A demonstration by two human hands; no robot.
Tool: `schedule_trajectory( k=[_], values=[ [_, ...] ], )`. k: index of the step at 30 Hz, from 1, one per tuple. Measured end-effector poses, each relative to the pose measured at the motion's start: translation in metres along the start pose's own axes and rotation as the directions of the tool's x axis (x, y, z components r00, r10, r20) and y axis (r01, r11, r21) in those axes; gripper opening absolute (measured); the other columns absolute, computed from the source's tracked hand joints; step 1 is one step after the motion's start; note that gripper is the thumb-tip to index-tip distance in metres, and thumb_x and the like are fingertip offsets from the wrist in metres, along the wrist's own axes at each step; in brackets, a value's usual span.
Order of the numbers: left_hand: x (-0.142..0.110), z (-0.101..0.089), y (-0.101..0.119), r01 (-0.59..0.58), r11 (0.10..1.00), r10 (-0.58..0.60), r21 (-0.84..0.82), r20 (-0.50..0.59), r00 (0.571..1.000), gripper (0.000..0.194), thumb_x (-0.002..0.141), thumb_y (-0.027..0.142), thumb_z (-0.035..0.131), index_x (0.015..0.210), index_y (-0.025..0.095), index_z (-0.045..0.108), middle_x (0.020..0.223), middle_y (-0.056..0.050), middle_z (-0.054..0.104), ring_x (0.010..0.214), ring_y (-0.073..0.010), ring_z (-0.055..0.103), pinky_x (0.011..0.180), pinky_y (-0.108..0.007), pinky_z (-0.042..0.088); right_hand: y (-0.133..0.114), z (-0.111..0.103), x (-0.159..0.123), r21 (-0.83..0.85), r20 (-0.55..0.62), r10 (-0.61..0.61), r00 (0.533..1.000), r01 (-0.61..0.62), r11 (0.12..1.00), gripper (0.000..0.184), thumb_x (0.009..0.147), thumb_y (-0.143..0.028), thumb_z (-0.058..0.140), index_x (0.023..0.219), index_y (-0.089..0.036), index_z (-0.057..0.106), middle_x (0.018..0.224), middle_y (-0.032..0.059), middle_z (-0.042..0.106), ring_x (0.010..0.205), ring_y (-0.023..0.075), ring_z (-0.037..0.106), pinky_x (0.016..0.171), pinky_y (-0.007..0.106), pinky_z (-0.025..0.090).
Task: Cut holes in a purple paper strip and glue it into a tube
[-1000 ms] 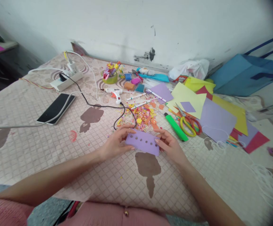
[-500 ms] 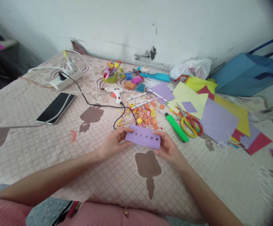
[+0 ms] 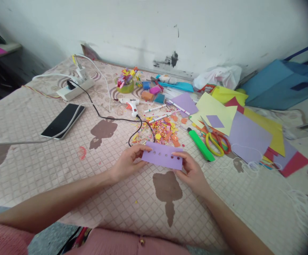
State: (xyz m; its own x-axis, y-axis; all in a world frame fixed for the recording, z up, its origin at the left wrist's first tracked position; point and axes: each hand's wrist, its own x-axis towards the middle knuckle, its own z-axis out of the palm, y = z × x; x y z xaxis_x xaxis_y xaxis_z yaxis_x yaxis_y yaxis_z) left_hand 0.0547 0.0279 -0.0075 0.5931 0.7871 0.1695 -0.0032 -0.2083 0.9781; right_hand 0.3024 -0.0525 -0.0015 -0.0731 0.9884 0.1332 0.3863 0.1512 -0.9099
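A small strip of purple paper (image 3: 161,163) with a row of several round holes is held up just above the table. My left hand (image 3: 128,161) pinches its left end between thumb and fingers. At the right end, my right hand (image 3: 192,171) grips the strip in the same way, fingers over the top edge and thumb below. Beyond the strip lies a heap of paper scraps (image 3: 164,129) in yellow, orange and pink. A green cutter (image 3: 201,145) and scissors with yellow and red handles (image 3: 214,141) rest right of my right hand.
A white glue gun (image 3: 132,107) with a black cord lies behind the scraps. Left are a phone (image 3: 63,121) and a power strip (image 3: 75,90). Coloured sheets (image 3: 249,138) and white string (image 3: 252,166) spread rightward; a blue bag (image 3: 278,83) stands behind them.
Both hands still hold the purple strip. My right fingers have shifted slightly left over its top edge, near the right-hand holes, and the strip is tilted a little differently.
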Motion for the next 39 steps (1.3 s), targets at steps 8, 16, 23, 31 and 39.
schedule_trajectory(
  k=[8, 16, 23, 31, 39],
  values=[
    [-0.002, -0.005, 0.004, 0.035, 0.989, -0.031, 0.143, -0.033, 0.999, 0.027, 0.085, 0.023, 0.064, 0.111, 0.019, 0.064, 0.078, 0.000, 0.064, 0.067, -0.0104, 0.057, 0.067, -0.023, 0.049, -0.006, -0.003, -0.001, -0.088, -0.202, -0.076, 0.976, 0.059, 0.994, 0.014, 0.084, -0.020, 0.061, 0.090, -0.027, 0.072, 0.115, 0.0050, 0.050, 0.103, 0.0223, 0.050, 0.087, 0.037, 0.042],
    [0.002, -0.005, 0.008, 0.181, 0.983, -0.180, -0.011, 0.047, 0.982, 0.030, 0.088, 0.037, 0.060, 0.108, 0.015, 0.057, 0.076, -0.002, 0.060, 0.065, -0.0123, 0.059, 0.057, -0.023, 0.051, -0.011, 0.007, -0.002, 0.298, -0.017, 0.332, 0.943, -0.312, 0.902, 0.042, 0.088, -0.032, 0.060, 0.127, -0.033, 0.042, 0.071, -0.0047, 0.059, 0.055, 0.0123, 0.049, 0.049, 0.022, 0.037],
    [0.003, -0.003, 0.007, 0.234, 0.963, -0.228, -0.135, 0.061, 0.972, 0.025, 0.089, 0.038, 0.059, 0.097, 0.016, 0.050, 0.077, 0.000, 0.058, 0.064, -0.0099, 0.059, 0.055, -0.021, 0.052, 0.005, -0.001, -0.004, 0.137, -0.059, 0.237, 0.970, -0.227, 0.964, 0.022, 0.091, -0.021, 0.044, 0.103, -0.026, 0.062, 0.089, 0.0008, 0.061, 0.076, 0.0143, 0.054, 0.065, 0.026, 0.044],
    [0.002, -0.010, 0.003, 0.162, 0.983, -0.154, -0.088, 0.087, 0.984, 0.017, 0.084, 0.012, 0.052, 0.100, 0.016, 0.058, 0.089, -0.002, 0.058, 0.075, -0.0101, 0.057, 0.068, -0.023, 0.049, 0.005, -0.004, -0.002, 0.163, -0.002, 0.165, 0.986, -0.162, 0.973, 0.032, 0.085, -0.012, 0.050, 0.110, -0.028, 0.060, 0.103, 0.0019, 0.066, 0.091, 0.0163, 0.062, 0.078, 0.029, 0.048],
    [-0.001, -0.006, -0.004, 0.110, 0.989, -0.103, -0.096, 0.080, 0.991, 0.019, 0.080, 0.019, 0.069, 0.097, 0.015, 0.061, 0.100, -0.005, 0.056, 0.089, -0.0140, 0.058, 0.081, -0.028, 0.048, 0.008, 0.004, 0.000, 0.226, -0.081, 0.130, 0.988, -0.109, 0.968, 0.030, 0.076, -0.018, 0.071, 0.103, -0.028, 0.063, 0.101, 0.0027, 0.065, 0.095, 0.0183, 0.063, 0.087, 0.032, 0.050]
  ],
)
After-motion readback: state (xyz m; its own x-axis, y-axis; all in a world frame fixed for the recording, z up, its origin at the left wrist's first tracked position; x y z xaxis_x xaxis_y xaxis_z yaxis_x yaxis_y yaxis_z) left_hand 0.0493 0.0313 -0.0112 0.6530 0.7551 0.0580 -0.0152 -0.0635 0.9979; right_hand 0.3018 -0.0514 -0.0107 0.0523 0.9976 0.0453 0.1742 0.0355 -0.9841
